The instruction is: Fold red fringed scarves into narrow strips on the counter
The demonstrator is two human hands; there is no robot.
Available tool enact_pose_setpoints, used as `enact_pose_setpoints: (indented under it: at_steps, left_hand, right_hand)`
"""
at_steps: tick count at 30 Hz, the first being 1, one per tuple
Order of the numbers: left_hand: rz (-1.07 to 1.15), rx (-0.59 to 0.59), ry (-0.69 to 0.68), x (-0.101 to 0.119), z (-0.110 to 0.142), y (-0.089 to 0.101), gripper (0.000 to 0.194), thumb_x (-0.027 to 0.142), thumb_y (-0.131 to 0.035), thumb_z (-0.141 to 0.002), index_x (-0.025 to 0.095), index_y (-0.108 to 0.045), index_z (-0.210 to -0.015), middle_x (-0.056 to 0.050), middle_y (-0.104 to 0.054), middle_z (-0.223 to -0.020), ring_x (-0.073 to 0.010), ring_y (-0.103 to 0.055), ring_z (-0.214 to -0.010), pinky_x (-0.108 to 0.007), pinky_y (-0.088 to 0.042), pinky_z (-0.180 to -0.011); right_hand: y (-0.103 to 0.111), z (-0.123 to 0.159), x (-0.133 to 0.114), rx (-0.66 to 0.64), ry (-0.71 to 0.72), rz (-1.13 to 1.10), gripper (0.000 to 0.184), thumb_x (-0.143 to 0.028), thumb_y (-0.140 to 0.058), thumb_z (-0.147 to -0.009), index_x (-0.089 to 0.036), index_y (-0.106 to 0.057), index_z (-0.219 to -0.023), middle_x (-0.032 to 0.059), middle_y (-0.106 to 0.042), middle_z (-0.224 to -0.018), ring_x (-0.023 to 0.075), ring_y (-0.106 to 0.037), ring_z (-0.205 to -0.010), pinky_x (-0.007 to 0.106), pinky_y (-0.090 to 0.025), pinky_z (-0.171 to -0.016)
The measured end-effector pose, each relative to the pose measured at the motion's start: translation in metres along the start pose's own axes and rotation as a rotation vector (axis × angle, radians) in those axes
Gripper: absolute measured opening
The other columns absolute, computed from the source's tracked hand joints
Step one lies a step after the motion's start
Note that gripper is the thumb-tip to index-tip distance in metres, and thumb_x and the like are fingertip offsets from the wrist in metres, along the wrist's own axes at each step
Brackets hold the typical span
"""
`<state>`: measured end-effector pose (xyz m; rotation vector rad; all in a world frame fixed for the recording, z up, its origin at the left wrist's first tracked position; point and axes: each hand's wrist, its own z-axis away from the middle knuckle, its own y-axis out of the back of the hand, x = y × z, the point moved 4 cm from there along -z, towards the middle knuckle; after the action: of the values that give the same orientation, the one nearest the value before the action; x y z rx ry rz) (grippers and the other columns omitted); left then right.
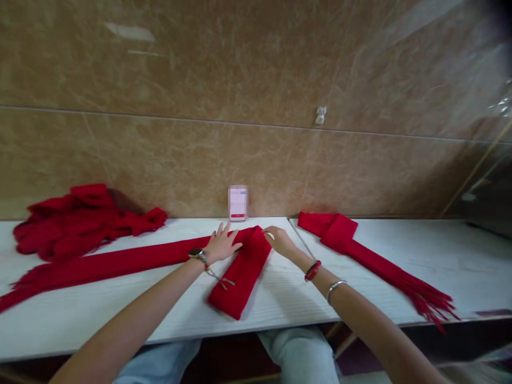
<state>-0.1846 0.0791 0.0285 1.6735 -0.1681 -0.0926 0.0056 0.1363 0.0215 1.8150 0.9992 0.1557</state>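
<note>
A long red scarf (pixel 148 262) lies across the white table, with its fringed end at the left. Near the middle it turns back at an angle, and a folded flap (pixel 244 282) slants down toward the front edge. My left hand (pixel 222 242) rests on the scarf just left of this bend, fingers spread. At the bend's upper right corner is my right hand (pixel 280 240), its thumb and fingers pinched together at the scarf's edge.
A heap of red scarves (pixel 76 224) lies at the back left. Another red scarf (pixel 340 234), folded at one end and fringed at the other, lies to the right. A phone (pixel 238 204) leans against the brown wall (pixel 200 154) behind the white table (pixel 168 309).
</note>
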Motion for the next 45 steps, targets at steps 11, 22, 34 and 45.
enact_pose_setpoints:
  at_steps: [11,22,34,45]
  left_hand:
    - [0.000,0.038,-0.072,-0.137,0.071,-0.035,0.052,0.046,-0.031,-0.092,0.020,-0.035,-0.137,-0.010,-0.032,-0.144,-0.0210,-0.026,-0.133,-0.037,-0.023,-0.107]
    - [0.018,-0.012,0.064,-0.149,0.081,-0.031,0.054,0.053,-0.029,-0.091,0.026,-0.033,-0.138,-0.009,-0.026,-0.147,-0.0267,-0.022,-0.134,-0.047,-0.019,-0.106]
    - [-0.030,-0.063,-0.011,-0.148,0.084,-0.032,0.053,0.052,-0.029,-0.091,0.030,-0.027,-0.140,-0.006,-0.019,-0.149,-0.0275,-0.016,-0.136,-0.049,-0.016,-0.106]
    - [-0.124,0.061,-0.029,-0.150,0.079,-0.032,0.045,0.034,-0.028,-0.093,0.025,-0.037,-0.136,-0.007,-0.027,-0.146,-0.0276,-0.022,-0.134,-0.052,-0.017,-0.105]
  right_hand:
    - [-0.122,-0.061,-0.111,-0.140,0.395,-0.075,0.031,-0.024,-0.048,-0.086,-0.012,-0.057,-0.113,0.0140,-0.062,-0.113,0.0203,-0.055,-0.107,0.037,-0.042,-0.095]
    - [-0.141,-0.058,-0.111,-0.190,0.346,-0.057,0.038,-0.027,-0.042,-0.089,-0.017,-0.052,-0.124,0.0147,-0.050,-0.130,0.0246,-0.043,-0.122,0.049,-0.032,-0.102]
    - [-0.056,-0.082,-0.042,-0.374,0.106,0.095,0.045,-0.032,-0.046,-0.086,-0.020,-0.046,-0.130,0.0095,-0.049,-0.132,0.0235,-0.046,-0.121,0.042,-0.032,-0.103]
    - [-0.082,-0.034,0.009,-0.126,0.006,0.180,0.041,-0.030,-0.036,-0.091,-0.015,-0.045,-0.128,0.0139,-0.044,-0.136,0.0253,-0.033,-0.129,0.047,-0.030,-0.103]
